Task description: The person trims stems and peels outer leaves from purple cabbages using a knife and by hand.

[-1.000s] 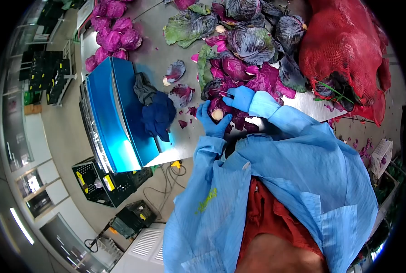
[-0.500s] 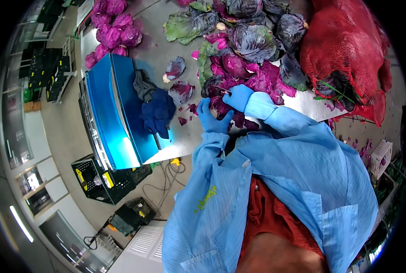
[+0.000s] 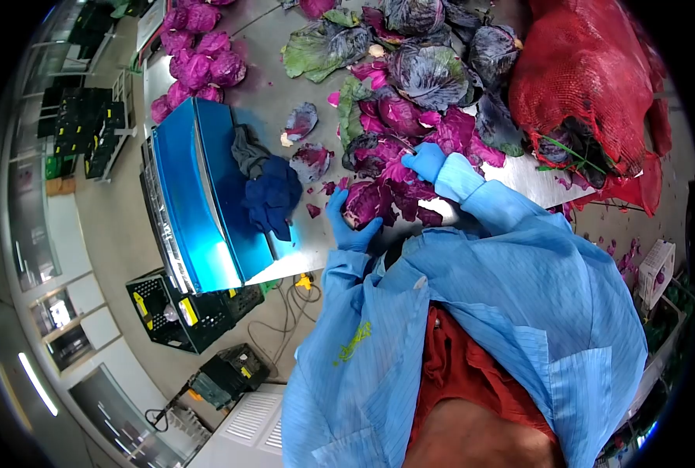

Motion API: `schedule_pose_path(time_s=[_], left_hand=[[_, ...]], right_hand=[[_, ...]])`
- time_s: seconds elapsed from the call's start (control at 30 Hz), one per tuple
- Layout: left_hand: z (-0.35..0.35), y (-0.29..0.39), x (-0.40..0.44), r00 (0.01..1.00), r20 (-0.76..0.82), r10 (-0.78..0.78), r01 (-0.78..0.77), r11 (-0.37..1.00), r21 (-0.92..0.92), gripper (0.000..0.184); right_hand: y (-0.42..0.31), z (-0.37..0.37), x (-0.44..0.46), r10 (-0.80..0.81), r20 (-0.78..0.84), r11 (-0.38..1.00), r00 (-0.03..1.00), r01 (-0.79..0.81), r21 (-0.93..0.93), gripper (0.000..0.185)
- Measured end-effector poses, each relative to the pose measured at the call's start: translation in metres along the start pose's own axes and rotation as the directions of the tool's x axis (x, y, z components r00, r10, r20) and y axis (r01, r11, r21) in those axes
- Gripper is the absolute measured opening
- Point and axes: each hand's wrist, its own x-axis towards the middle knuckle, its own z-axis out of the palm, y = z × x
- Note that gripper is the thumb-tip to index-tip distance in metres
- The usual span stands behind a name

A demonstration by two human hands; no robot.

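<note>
My left hand [image 3: 350, 227], in a blue glove, cups the near side of a red cabbage [image 3: 365, 203] on the metal table, thumb and fingers curved around it. My right hand [image 3: 425, 162], gloved in blue too, is closed in a fist just beyond and to the right of that cabbage. From the fist a thin knife [image 3: 403, 145] points up and left; most of it is hidden. Torn purple leaves [image 3: 410, 195] lie under and beside both hands. Behind them is a heap of red cabbages with dark outer leaves [image 3: 433, 74].
A red mesh sack [image 3: 585, 78] bulges at the right table edge. Peeled red cabbages [image 3: 207, 62] are grouped at the far left. A blue box [image 3: 207, 195] stands on the left with dark cloths [image 3: 272, 195] beside it. Black crates [image 3: 176, 312] and cables are on the floor.
My left hand has moved slightly left and down, spreading wider around the cabbage, which now shows more fully. My right hand has shifted to the right, away from the left.
</note>
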Motion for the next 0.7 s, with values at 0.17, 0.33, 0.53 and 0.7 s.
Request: schedule_pose_path(time_s=[0.17, 0.33, 0.53, 0.7], left_hand=[[-0.013, 0.006, -0.014, 0.985, 0.071, -0.158, 0.170, 0.964, -0.205, 0.097], [-0.012, -0.008, -0.013, 0.843, 0.041, -0.536, 0.490, 0.735, -0.469, 0.091], [-0.020, -0.025, -0.019, 0.832, 0.202, -0.516, 0.511, 0.575, -0.638, 0.068], [-0.026, 0.008, -0.010, 0.857, 0.331, -0.395, 0.444, 0.239, -0.864, 0.077]], right_hand=[[-0.008, 0.003, -0.038, -0.060, -0.022, 0.985, 0.998, 0.063, 0.158, 0.041], [-0.032, 0.008, -0.077, -0.392, 0.002, 0.912, 0.920, 0.389, -0.129, 0.033], [-0.030, 0.002, -0.080, -0.384, -0.076, 0.923, 0.920, 0.384, -0.018, 0.030], [-0.017, -0.038, -0.078, -0.139, -0.147, 0.961, 0.979, 0.170, 0.220, 0.034]])
